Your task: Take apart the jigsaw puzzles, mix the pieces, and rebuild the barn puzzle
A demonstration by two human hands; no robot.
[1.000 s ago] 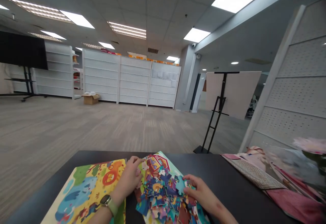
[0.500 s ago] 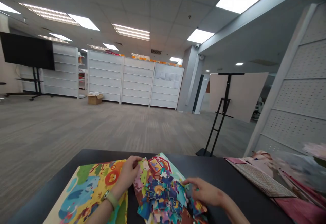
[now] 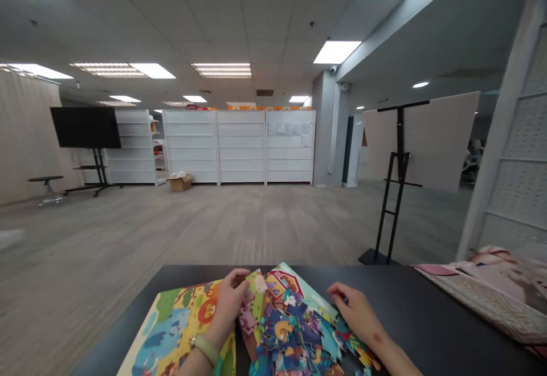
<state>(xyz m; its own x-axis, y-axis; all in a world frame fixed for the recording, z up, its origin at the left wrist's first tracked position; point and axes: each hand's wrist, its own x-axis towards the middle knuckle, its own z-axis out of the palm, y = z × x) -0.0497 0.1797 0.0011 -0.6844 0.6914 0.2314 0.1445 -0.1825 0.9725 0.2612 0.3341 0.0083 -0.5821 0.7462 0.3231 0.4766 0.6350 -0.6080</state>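
Note:
My left hand [image 3: 233, 296], wearing a pale green wristband, has its fingers closed at the upper edge of a strip of joined puzzle pieces [image 3: 256, 302]. The strip lies along the left side of a puzzle board [image 3: 314, 296] with a red-outlined picture at its top. Loose jigsaw pieces [image 3: 290, 336] are heaped over the board's lower part. My right hand [image 3: 352, 310] hovers beside the board's right edge, fingers loosely bent with nothing visible in them. Under my left forearm lies a yellow animal picture board [image 3: 183, 313] with a blue elephant and a lion.
The boards rest on a black table [image 3: 384, 285]. On the table's right is a pink and patterned cloth item [image 3: 482, 290]. Beyond stand a black easel stand [image 3: 393, 193], white shelves [image 3: 241, 148], a cardboard box [image 3: 179, 182] and a screen on a stand [image 3: 85, 127].
My right hand has drawn back from the heaped pieces to the board's right edge, its pointing finger now bent. My left hand stays at the strip. The view has levelled and turned left.

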